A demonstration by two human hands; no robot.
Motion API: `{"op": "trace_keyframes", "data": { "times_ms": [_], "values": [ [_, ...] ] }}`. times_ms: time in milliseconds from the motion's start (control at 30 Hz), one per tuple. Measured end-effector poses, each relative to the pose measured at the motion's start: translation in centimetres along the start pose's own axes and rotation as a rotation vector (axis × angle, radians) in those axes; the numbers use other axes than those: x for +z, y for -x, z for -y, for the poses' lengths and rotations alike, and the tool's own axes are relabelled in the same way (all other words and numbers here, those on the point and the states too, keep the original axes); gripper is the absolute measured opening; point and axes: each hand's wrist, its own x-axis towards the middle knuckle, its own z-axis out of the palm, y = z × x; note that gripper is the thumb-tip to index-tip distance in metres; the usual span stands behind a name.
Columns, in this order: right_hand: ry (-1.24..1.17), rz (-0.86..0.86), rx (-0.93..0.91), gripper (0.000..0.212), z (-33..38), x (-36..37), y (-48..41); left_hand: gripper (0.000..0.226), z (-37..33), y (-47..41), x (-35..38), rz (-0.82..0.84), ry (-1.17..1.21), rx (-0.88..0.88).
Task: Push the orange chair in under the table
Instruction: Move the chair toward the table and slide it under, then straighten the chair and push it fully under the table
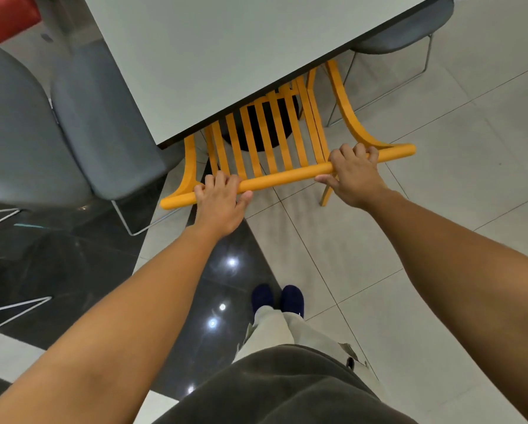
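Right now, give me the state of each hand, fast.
Left hand: closed on the orange chair's top rail, near its left end.
Right hand: closed on the same rail, near its right end.

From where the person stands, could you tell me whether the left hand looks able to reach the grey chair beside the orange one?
Probably yes. The left hand is closed on the orange chair top rail, and the grey chair stands just left of it with nothing between; the grip must let go first.

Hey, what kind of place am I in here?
Probably a cafeteria or canteen-style dining area: a plain grey table, mixed seating with grey chairs and an orange chair, on a polished tiled floor.
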Motion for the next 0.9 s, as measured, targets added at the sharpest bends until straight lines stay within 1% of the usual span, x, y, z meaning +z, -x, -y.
{"op": "trace_keyframes", "data": {
  "times_ms": [200,367,533,667,767,900],
  "values": [
    [0.033,-0.009,-0.004,0.056,0.0,0.2,-0.5,0.038,0.0,-0.2,0.2,-0.038,-0.009,0.019],
    [0.032,0.005,-0.017,0.057,-0.2,-0.4,-0.4,0.039,0.5,-0.4,-0.4,0.015,-0.002,0.027],
    [0.061,0.050,-0.005,0.053,0.2,-0.9,-0.2,0.040,-0.4,0.0,-0.7,-0.024,-0.134,-0.064],
    [0.099,0.060,0.031,0.051,0.7,-0.8,0.2,0.036,-1.2,0.3,0.0,-0.039,-0.167,-0.100],
    [0.137,0.071,0.045,0.048,1.1,-0.4,0.0,0.037,-1.7,-0.2,0.3,-0.025,-0.177,-0.127],
    [0.122,0.103,0.015,0.054,0.2,-0.6,-0.3,0.039,-2.2,-0.4,0.3,-0.008,-0.169,-0.133]
  ]
}}
